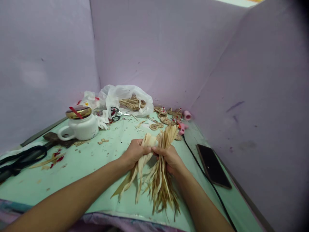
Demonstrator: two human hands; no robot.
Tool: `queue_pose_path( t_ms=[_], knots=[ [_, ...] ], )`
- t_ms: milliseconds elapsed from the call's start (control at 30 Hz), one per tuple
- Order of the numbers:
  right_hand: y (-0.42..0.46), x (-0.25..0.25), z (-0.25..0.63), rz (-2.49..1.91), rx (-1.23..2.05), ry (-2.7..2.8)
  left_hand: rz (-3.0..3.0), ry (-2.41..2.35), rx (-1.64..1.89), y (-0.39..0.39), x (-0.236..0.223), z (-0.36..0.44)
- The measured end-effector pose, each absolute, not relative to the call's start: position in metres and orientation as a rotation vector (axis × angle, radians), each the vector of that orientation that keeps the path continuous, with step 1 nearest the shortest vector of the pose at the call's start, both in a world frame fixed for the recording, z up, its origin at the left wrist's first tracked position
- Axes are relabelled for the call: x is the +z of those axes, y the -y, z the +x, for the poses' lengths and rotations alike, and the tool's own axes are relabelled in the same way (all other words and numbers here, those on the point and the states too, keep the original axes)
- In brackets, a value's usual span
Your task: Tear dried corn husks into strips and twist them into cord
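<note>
At the far left a black-handled tool (25, 162) runs out of view, with dry scraps (51, 159) beside it. Next comes a white mug (84, 129) with a gold lid (79, 112), then, behind it to the right, scissors (118, 114) in front of a plastic bag (144, 93) that holds more dry strips (132, 103).

The left hand (137, 152) is over the near middle of the green table (106, 148), thumb and fingers pinching pale strips (140, 167) that hang in loose tails. Just right of it, the right hand (166, 156) grips a thick dry bundle (164, 180) at its gathered upper part, thumb pressed across the front; its fingertips are mostly hidden, so I cannot tell how they lie. The two thumbs almost meet.

The bundle looks very light and papery, stiff along its length yet easy to bend and fold. The frayed lower ends would probably split or snap if tugged, and single strands could slide out of a loose hold, so the gathered part is the place to squeeze. The pale strips seem softer and wider; a flat pinch near the fold should suit them.

Behind the bundle lie coiled pieces (156, 126) and a pink glue gun (182, 127); its black cord (201, 169) passes a dark phone (213, 165) at the right
</note>
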State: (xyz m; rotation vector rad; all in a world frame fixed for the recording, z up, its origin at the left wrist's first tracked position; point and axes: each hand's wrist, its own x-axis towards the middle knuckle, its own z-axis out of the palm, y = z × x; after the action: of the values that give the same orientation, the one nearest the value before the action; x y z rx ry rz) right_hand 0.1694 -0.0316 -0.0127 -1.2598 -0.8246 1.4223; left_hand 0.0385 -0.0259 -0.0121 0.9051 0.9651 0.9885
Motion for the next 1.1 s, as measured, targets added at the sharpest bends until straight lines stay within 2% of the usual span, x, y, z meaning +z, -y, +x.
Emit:
queue_pose_path(
  t_ms=[500,767,1100],
  knots=[
    [0.031,-0.024,0.167,-1.198,1.320,1.007,0.927,-0.994,0.916,0.026,-0.006,0.039],
    [0.036,-0.014,0.168,-1.009,1.586,0.890,0.773,-0.748,0.791,0.022,-0.011,0.033],
    [0.033,-0.021,0.170,-0.939,1.664,0.799,0.793,-0.733,0.768,0.020,-0.008,0.029]
  ],
)
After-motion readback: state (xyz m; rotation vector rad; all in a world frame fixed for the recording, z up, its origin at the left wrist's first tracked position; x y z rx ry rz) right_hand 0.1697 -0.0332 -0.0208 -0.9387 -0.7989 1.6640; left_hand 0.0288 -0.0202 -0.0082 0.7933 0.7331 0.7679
